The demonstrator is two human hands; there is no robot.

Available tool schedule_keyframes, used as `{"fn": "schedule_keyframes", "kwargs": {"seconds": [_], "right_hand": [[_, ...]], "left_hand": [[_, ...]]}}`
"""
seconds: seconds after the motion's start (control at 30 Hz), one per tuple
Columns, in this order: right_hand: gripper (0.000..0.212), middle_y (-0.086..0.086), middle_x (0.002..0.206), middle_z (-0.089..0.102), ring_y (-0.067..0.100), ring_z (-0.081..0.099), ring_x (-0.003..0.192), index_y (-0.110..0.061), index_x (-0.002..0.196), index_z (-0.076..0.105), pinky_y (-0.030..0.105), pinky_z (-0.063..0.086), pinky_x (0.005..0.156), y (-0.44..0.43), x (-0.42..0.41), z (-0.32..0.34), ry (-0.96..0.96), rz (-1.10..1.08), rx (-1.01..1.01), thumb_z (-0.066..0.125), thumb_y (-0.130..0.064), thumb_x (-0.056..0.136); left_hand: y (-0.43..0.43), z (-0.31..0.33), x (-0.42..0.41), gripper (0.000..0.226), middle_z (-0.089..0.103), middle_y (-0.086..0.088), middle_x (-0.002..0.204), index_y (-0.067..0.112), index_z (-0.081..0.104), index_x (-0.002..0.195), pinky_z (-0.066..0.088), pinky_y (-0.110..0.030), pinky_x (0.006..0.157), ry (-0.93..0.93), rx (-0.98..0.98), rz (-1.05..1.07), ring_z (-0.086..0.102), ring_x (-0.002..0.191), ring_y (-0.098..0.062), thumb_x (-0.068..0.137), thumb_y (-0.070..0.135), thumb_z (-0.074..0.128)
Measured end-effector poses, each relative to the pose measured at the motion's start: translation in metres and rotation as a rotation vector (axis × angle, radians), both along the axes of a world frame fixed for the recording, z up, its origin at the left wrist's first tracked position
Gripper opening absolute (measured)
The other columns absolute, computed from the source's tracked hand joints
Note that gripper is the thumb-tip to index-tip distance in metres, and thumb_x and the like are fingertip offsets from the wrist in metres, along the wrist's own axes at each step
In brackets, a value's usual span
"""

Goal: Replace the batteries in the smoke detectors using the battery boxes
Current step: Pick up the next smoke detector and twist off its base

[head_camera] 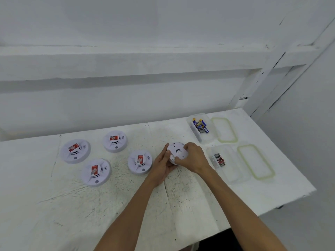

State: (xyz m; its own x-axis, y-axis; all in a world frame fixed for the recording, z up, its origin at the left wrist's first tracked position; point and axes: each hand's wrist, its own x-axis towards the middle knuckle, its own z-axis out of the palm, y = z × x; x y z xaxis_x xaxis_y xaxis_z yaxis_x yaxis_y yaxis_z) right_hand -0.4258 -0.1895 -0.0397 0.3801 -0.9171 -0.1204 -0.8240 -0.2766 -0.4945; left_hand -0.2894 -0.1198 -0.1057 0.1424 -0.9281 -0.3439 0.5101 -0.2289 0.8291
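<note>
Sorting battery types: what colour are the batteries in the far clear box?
Mostly blue with yellow ends, seen in the head view: batteries in the far clear plastic box.

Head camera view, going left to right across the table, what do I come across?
Far-left smoke detector → front-left detector → back detector → detector beside the hands → left hand → held detector → right hand; then the boxes: red batteries box near, blue batteries box far, their lids rightmost.

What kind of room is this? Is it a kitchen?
Probably not a kitchen; it looks like a plain workroom. There is a scuffed white table against bare white walls, with smoke detectors laid out and open boxes of batteries.
</note>
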Motion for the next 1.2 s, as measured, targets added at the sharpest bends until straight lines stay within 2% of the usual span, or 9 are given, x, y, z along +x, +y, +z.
{"fn": "schedule_keyframes", "kwargs": {"seconds": [0.1,0.2,0.37,0.47,0.6,0.83,1.0,1.2], "right_hand": [[0.068,0.003,0.106,0.050,0.019,0.049,0.098,-0.007,0.115,0.051,0.025,0.034,0.075,-0.001,0.000,0.005,0.080,0.041,0.004,0.077,-0.054,0.074],[0.071,0.007,0.112,0.048,0.020,0.048,0.104,-0.005,0.118,0.047,0.026,0.035,0.076,0.002,0.001,0.006,0.123,0.035,0.002,0.074,-0.055,0.076],[0.086,0.017,0.127,0.042,0.033,0.041,0.122,-0.001,0.129,0.043,0.036,0.039,0.093,-0.004,0.010,0.020,0.292,0.038,0.024,0.071,-0.063,0.075],[0.082,0.014,0.124,0.050,0.029,0.051,0.116,-0.004,0.126,0.046,0.032,0.043,0.085,-0.006,0.013,0.022,0.250,0.041,0.063,0.077,-0.058,0.073],[0.079,0.012,0.119,0.052,0.026,0.053,0.112,-0.004,0.123,0.046,0.028,0.040,0.079,-0.005,0.014,0.026,0.281,0.091,0.024,0.079,-0.054,0.072],[0.087,0.014,0.118,0.045,0.027,0.051,0.109,-0.002,0.127,0.040,0.033,0.049,0.083,-0.001,0.012,0.027,0.334,0.222,-0.035,0.076,-0.057,0.071],[0.093,0.011,0.119,0.040,0.023,0.044,0.111,-0.002,0.127,0.037,0.034,0.049,0.089,0.001,0.010,0.026,0.300,0.218,-0.027,0.081,-0.058,0.066],[0.083,0.010,0.115,0.038,0.021,0.039,0.105,-0.005,0.121,0.039,0.032,0.047,0.083,0.003,0.005,0.020,0.283,0.272,-0.097,0.079,-0.055,0.069]], "left_hand": [[0.002,0.003,0.001,0.049,0.066,-0.005,0.143,0.029,0.036,0.160,0.054,-0.046,0.108,-0.020,-0.027,-0.043,0.064,0.131,-0.027,0.111,0.025,0.044],[0.002,0.005,-0.001,0.051,0.063,-0.008,0.146,0.030,0.035,0.160,0.054,-0.048,0.107,-0.078,-0.058,-0.071,0.065,0.129,-0.029,0.111,0.027,0.046],[0.009,0.004,-0.009,0.054,0.061,-0.006,0.149,0.032,0.033,0.162,0.053,-0.051,0.109,-0.142,-0.079,-0.063,0.064,0.132,-0.026,0.110,0.030,0.047],[0.010,0.002,-0.007,0.056,0.057,-0.004,0.153,0.028,0.031,0.163,0.051,-0.055,0.110,-0.147,-0.065,-0.085,0.062,0.133,-0.026,0.111,0.013,0.046],[0.012,0.006,-0.004,0.064,0.061,0.001,0.149,0.026,0.031,0.163,0.053,-0.053,0.107,-0.191,-0.083,-0.129,0.064,0.131,-0.024,0.107,0.002,0.050],[0.011,0.003,0.001,0.065,0.061,-0.003,0.149,0.026,0.036,0.161,0.051,-0.057,0.109,-0.133,-0.091,-0.143,0.062,0.133,-0.030,0.105,0.000,0.054],[0.013,0.005,-0.001,0.064,0.064,0.000,0.145,0.027,0.040,0.158,0.058,-0.049,0.100,-0.131,-0.095,-0.114,0.065,0.130,-0.026,0.103,-0.003,0.055],[0.012,0.005,-0.002,0.064,0.063,-0.003,0.146,0.025,0.040,0.159,0.058,-0.051,0.100,-0.143,-0.090,-0.116,0.066,0.128,-0.026,0.103,-0.002,0.056]]}}
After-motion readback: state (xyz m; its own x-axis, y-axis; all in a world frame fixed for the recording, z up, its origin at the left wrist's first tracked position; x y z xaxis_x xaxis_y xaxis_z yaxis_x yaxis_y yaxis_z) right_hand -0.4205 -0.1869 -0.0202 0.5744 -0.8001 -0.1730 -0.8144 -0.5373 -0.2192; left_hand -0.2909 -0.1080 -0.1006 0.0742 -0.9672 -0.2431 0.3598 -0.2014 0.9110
